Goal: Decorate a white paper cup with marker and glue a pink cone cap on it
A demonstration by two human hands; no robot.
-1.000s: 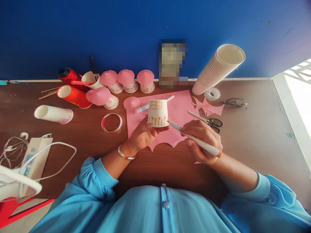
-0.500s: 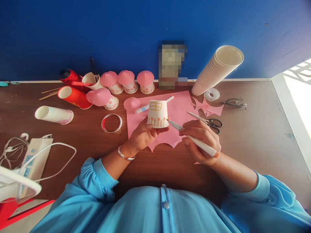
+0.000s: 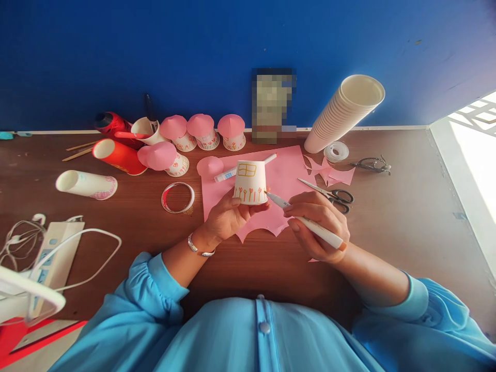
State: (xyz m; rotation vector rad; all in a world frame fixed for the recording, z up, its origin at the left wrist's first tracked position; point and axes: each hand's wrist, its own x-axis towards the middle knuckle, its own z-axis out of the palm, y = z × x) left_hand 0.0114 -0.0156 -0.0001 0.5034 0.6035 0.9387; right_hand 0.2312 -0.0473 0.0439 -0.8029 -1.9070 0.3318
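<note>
Item, 1 white paper cup (image 3: 248,181), decorated: a yellow 4-pane window by the narrow end, a row of red and yellow flowers by the rim. Position: raised over the sheet of pink paper (image 3: 284,165), narrow end far, wide rim near, its long axis running roughly near to far; exact tilt cannot be told. Support: the left hand (image 3: 227,219), lying at the cup's near left, thumb on the rim, fingers curled beneath, grip closed. Item, 1 white marker (image 3: 320,232), pinched between the thumb and closed fingers of the right hand (image 3: 325,217). Its long axis slants from near right to far left, crossing the cup's axis obliquely, point foremost. Principal relation: the cup lies to the far left of the right fingers, the marker bridging the space between; its tip is at the cup's right edge, near the rim, though contact or a slight gap cannot be told. The nearer hand is the left, directly on the cup. Adjacent, right of the pink sheet's middle: 1 pair of black-handled scissors (image 3: 334,195). Far right: 1 stack of white cups (image 3: 337,119). Far left: 4 small cups bearing pink cones (image 3: 231,125).
</note>
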